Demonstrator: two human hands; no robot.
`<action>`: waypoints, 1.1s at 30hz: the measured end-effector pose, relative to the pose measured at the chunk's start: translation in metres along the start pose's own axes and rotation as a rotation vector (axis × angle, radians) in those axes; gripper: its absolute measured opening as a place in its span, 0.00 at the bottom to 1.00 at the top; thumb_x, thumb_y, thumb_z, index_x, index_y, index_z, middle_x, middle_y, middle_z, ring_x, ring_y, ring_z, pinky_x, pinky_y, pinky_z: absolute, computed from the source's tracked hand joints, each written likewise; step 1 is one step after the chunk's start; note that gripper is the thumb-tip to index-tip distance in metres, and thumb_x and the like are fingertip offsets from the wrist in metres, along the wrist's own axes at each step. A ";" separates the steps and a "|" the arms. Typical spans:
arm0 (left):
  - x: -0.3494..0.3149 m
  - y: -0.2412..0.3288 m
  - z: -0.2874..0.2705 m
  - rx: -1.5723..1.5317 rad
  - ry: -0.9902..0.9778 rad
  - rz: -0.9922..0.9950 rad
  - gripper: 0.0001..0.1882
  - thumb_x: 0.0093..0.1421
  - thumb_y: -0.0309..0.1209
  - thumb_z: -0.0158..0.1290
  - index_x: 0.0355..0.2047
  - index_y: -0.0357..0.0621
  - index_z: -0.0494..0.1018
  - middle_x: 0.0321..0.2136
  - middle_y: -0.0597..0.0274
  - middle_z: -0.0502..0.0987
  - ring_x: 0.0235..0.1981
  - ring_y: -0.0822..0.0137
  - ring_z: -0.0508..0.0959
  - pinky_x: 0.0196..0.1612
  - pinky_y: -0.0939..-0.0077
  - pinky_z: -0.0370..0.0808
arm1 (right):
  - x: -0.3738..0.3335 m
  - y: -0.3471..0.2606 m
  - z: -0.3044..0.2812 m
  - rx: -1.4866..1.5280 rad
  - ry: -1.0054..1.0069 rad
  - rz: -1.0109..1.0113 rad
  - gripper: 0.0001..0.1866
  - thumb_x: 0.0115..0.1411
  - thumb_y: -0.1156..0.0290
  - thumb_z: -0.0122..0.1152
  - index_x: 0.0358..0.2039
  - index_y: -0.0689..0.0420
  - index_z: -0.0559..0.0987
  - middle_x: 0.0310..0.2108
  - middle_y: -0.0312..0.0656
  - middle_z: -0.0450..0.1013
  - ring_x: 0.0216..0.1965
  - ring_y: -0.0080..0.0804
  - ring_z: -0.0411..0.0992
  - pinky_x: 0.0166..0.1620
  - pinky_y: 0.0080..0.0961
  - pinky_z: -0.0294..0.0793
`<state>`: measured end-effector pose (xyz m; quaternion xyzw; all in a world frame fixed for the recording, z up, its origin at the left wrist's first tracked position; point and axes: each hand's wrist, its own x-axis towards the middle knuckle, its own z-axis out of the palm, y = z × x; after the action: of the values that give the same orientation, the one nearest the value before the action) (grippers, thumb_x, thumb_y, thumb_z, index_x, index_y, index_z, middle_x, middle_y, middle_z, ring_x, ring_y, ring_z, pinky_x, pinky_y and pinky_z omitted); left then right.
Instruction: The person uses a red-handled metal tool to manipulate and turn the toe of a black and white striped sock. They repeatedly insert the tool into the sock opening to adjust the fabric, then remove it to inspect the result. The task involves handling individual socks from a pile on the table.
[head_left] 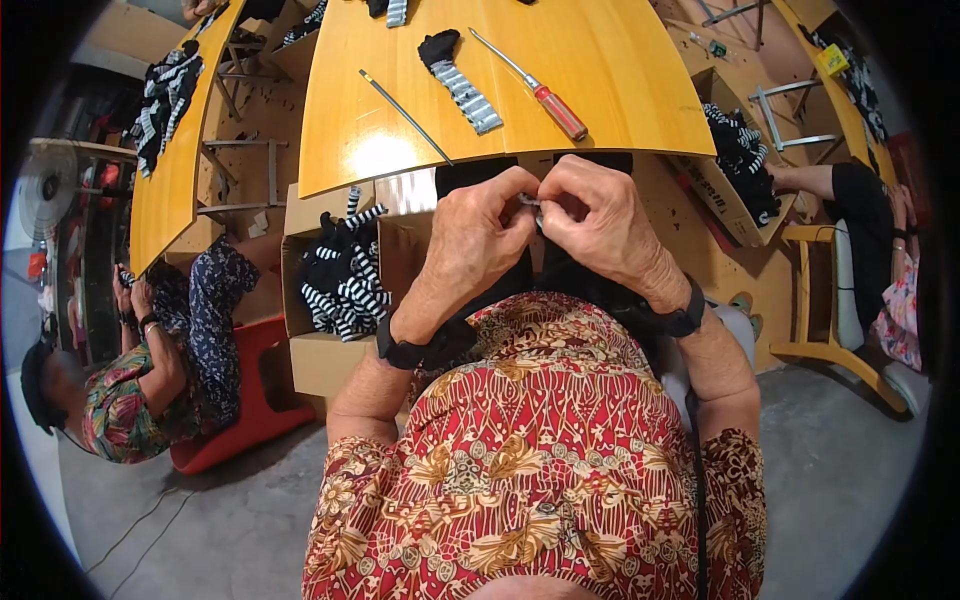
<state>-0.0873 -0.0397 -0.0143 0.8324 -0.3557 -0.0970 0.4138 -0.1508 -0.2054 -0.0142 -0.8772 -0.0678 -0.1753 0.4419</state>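
Observation:
My left hand (482, 232) and my right hand (604, 225) meet just off the near edge of the yellow wooden table (620, 80). Fingertips of both are pinched together on a small piece of grey-and-white knit fabric (528, 200); most of it is hidden by the fingers. Ahead of them on the table lies a sock (462, 88), black at one end and striped grey and white along the rest. To its right is a screwdriver (558, 109) with a red handle. A thin dark rod (405, 116) with a yellow end lies to the left.
Left of my legs, a cardboard box (325, 362) holds many black-and-white striped knit pieces; another box (722, 205) stands at right. A person (135, 405) sits at a left table with a striped heap (170, 95). Another person (860, 230) sits at right beside a wooden chair (815, 330).

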 end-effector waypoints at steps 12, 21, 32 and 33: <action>-0.011 -0.034 0.002 -1.103 0.020 -0.440 0.03 0.61 0.28 0.49 0.33 0.42 0.69 0.30 0.59 0.79 0.29 0.72 0.80 0.33 0.82 0.76 | -0.024 -0.003 0.013 0.148 -0.004 0.186 0.05 0.54 0.76 0.60 0.31 0.64 0.76 0.25 0.42 0.71 0.25 0.26 0.72 0.29 0.24 0.71; -0.022 -0.024 -0.005 -0.842 -0.047 -0.287 0.05 0.60 0.28 0.56 0.34 0.40 0.76 0.27 0.71 0.76 0.29 0.81 0.75 0.34 0.87 0.72 | -0.017 -0.013 0.012 0.150 -0.038 0.171 0.09 0.53 0.71 0.66 0.32 0.62 0.77 0.26 0.39 0.72 0.25 0.24 0.72 0.29 0.21 0.72; -0.002 0.004 -0.020 -0.208 0.220 0.191 0.06 0.54 0.21 0.57 0.34 0.37 0.77 0.25 0.58 0.78 0.25 0.65 0.78 0.28 0.76 0.74 | 0.016 -0.034 -0.013 0.139 0.056 0.074 0.04 0.53 0.77 0.60 0.29 0.63 0.76 0.22 0.42 0.72 0.22 0.28 0.72 0.27 0.24 0.71; 0.003 0.015 -0.026 -0.093 0.249 0.233 0.06 0.53 0.21 0.57 0.32 0.37 0.77 0.24 0.57 0.77 0.24 0.63 0.78 0.27 0.75 0.73 | 0.021 -0.039 -0.016 0.014 0.067 0.035 0.03 0.52 0.78 0.57 0.28 0.63 0.75 0.23 0.45 0.72 0.23 0.33 0.74 0.28 0.26 0.71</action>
<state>-0.0808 -0.0312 0.0141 0.7711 -0.3908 0.0389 0.5012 -0.1459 -0.1956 0.0320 -0.8687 -0.0389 -0.1962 0.4531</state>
